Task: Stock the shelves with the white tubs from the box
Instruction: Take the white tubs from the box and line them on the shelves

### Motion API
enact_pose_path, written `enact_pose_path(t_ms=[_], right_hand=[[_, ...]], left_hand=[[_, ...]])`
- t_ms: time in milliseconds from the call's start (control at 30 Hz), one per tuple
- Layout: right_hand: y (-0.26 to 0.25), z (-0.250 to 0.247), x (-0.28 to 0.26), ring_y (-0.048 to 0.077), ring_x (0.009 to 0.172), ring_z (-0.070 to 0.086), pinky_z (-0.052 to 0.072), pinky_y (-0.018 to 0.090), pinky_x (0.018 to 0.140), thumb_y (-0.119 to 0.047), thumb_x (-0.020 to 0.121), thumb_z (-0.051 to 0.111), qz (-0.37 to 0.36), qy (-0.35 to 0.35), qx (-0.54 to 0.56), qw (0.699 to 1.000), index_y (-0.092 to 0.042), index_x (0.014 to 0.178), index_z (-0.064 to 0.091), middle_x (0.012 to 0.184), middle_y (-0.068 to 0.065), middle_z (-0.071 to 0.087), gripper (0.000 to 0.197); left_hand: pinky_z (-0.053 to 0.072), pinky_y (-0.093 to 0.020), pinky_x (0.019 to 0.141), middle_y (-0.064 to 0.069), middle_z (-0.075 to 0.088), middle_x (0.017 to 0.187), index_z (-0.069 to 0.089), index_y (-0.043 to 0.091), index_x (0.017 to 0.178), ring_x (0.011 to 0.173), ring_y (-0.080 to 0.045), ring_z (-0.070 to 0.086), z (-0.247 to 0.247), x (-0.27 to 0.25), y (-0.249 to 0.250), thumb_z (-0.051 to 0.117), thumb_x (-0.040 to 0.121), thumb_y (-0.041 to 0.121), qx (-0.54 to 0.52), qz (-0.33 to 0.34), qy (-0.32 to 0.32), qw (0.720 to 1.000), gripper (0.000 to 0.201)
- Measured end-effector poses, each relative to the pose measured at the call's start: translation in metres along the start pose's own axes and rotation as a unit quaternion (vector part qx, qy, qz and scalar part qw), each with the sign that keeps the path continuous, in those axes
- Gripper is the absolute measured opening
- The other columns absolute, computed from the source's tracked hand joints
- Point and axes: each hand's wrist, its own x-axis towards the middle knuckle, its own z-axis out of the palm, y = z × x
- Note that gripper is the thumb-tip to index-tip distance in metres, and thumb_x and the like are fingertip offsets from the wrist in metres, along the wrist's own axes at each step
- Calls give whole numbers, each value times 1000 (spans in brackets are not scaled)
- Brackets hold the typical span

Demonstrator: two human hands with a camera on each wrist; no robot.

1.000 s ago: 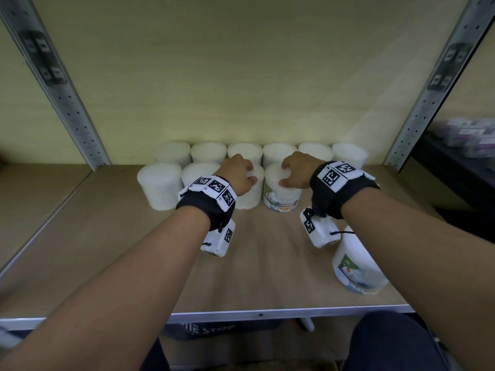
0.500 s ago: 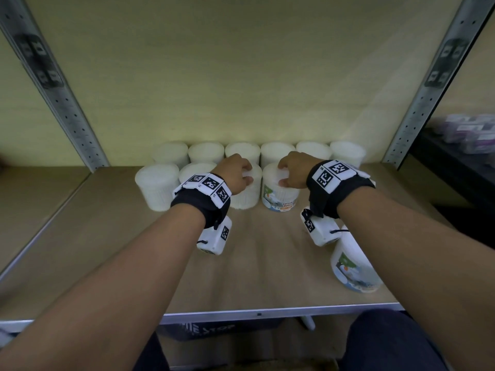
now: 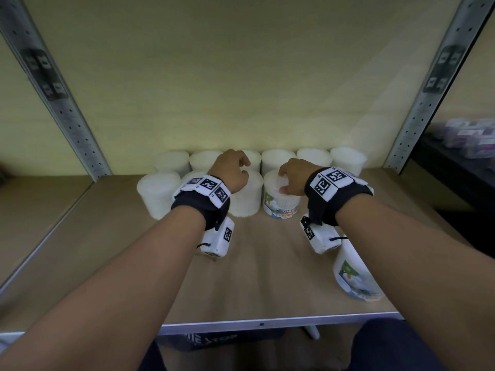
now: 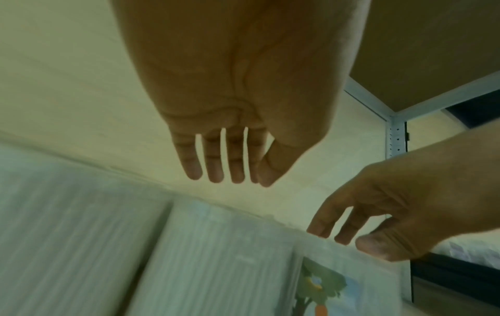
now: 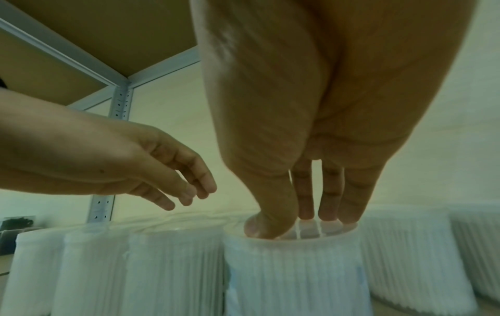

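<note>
On the shelf (image 3: 267, 263), front row's right end, we see the right hand (image 3: 293, 175) with fingertips (image 5: 328, 216) on the labelled cotton-bud tub (image 3: 281, 203), while the left hand (image 3: 232, 172) hovers relaxed, holding nothing, above the neighbouring tub (image 3: 246, 199).

Head view looks down; both close wrist views share front-row tubs (image 3: 281, 195).

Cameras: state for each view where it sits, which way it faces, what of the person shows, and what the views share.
Head: worn on the head, looks forward and down into the shelf; both forearms and both hands show.
Left wrist: under the left wrist, looks along the open left hand toward the tubs; the right hand enters at right.
Right wrist: under the right wrist, looks along the right hand, fingertips on the labelled tub; the left hand enters at left.
Shared: all three show the labelled tub.
</note>
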Motion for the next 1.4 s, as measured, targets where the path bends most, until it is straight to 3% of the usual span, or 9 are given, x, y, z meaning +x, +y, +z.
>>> enact_pose_path(t_ms=[100,300,467,633,700,800,1033,1200,1400], right_hand=[[0,0,0,29,122,54,46,36,103,-34,93,58,-1,3,1,1000,-3,133,53,135,15,53,51],[1,0,-1,29,121,56,47,36,102,-33,92,59,-7,5,1,1000,-2,132,54,133,15,55,50],[0,1,0,28,120,56,47,36,102,-33,92,59,-7,11,2,1000,-2,130,54,132,15,56,50],[0,1,-1,28,120,56,46,36,102,-34,92,58,-3,6,1,1000,-2,130,55,133,15,55,50],[0,0,-1,28,121,55,46,35,103,-34,93,58,-1,5,2,1000,-2,131,54,133,14,55,50],[-2,-1,-1,28,123,54,45,35,104,-35,93,57,2,-1,2,1000,-3,132,53,134,14,54,51],[-2,-3,-2,28,123,55,46,35,104,-34,92,59,1,5,2,1000,-3,132,54,135,14,54,51],[-3,-2,-2,28,123,54,46,35,103,-33,93,58,0,10,0,1000,-3,132,53,135,14,53,50],[-2,-1,-4,28,124,53,45,35,104,-32,93,58,-2,10,1,1000,-3,132,53,136,14,52,49]], left_hand=[[41,-39,101,-12,48,127,54,10,120,121,-30,45,10,2,3,59,88,31,72,-30,-1,997,38],[40,-41,102,-13,47,129,55,10,122,123,-29,42,24,-2,0,58,89,39,110,-30,-9,993,44],[40,-35,104,-10,48,135,53,11,128,126,-26,45,13,-2,0,59,91,26,96,-2,-69,993,41],[44,-26,78,-4,46,140,54,24,127,111,-23,55,1,-2,3,47,87,-3,86,11,-140,986,49],[46,-28,82,-4,45,140,54,23,127,113,-23,54,-1,-3,6,44,86,-5,74,12,-145,987,51],[41,-33,100,-9,45,136,52,14,126,125,-27,44,6,-3,5,52,89,9,78,1,-78,994,37],[41,-41,98,-13,45,131,52,10,124,123,-30,41,22,-5,2,55,90,42,148,-36,-12,988,48],[39,-43,104,-11,43,136,49,12,131,127,-29,40,16,-2,2,55,91,36,144,-34,-59,987,47],[41,-34,104,-5,43,144,45,19,136,128,-25,46,5,-4,0,50,90,4,106,-2,-135,985,49]])
